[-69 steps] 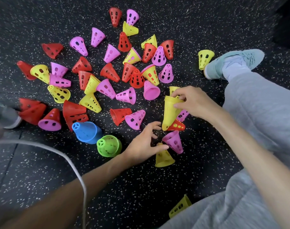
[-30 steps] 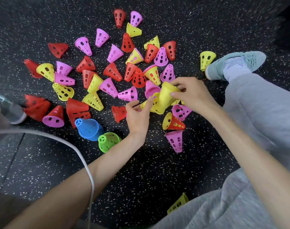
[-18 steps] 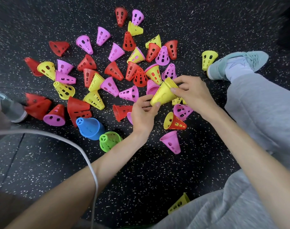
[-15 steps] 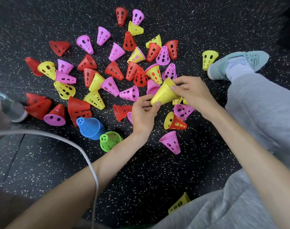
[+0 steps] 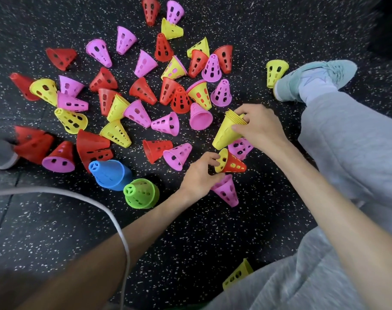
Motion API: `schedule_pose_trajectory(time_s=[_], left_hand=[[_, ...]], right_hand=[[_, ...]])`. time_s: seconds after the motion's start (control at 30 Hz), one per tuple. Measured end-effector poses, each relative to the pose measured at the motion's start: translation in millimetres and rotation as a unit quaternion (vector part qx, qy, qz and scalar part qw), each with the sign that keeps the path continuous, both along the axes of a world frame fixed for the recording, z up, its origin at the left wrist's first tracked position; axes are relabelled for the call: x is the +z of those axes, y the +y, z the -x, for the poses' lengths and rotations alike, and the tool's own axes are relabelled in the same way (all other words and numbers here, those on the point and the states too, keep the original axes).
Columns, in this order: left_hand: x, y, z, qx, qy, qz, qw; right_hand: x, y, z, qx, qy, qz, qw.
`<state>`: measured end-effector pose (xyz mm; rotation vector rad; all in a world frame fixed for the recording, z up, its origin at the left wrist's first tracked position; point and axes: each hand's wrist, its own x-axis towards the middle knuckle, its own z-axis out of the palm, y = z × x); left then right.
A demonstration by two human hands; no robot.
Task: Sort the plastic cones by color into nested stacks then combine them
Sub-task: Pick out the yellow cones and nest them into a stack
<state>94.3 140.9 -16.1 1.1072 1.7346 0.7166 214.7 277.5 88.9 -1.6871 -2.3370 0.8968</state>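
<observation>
1. Two hands are seen above a black speckled rubber floor (image 5: 190, 242) strewn with perforated plastic cones in red, pink and yellow.
2. A nested stack of yellow plastic cones (image 5: 227, 132) is gripped by the right hand (image 5: 257, 128); its fingers (image 5: 240, 113) are curled round the stack's wide end, narrow end pointing down-left.
3. A red perforated cone with a yellow cone nested inside (image 5: 232, 163) lies on the floor just below the stack. Its rim is pinched by the left hand (image 5: 199, 175), fingers closed on it.
4. A pink perforated cone (image 5: 226, 191) lies just beside the left hand.
5. A blue plastic cone (image 5: 110, 174) and a green perforated cone (image 5: 141, 193) lie touching, left of the left hand.
</observation>
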Motion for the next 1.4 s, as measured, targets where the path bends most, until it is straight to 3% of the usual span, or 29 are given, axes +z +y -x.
schedule_pose_trajectory(time_s=[0.13, 0.93, 1.4], left_hand=[[-5, 4, 2, -0.066, 0.029, 0.009, 0.997], [10, 10, 14, 0.071, 0.024, -0.119, 0.99], [31, 15, 15, 0.087, 0.035, -0.188, 0.978]], right_hand=[[-1, 0, -1, -0.003, -0.006, 0.008, 1.0], [-3, -3, 3, -0.013, 0.001, 0.022, 1.0], [-2, -3, 3, 0.002, 0.03, 0.032, 0.999]])
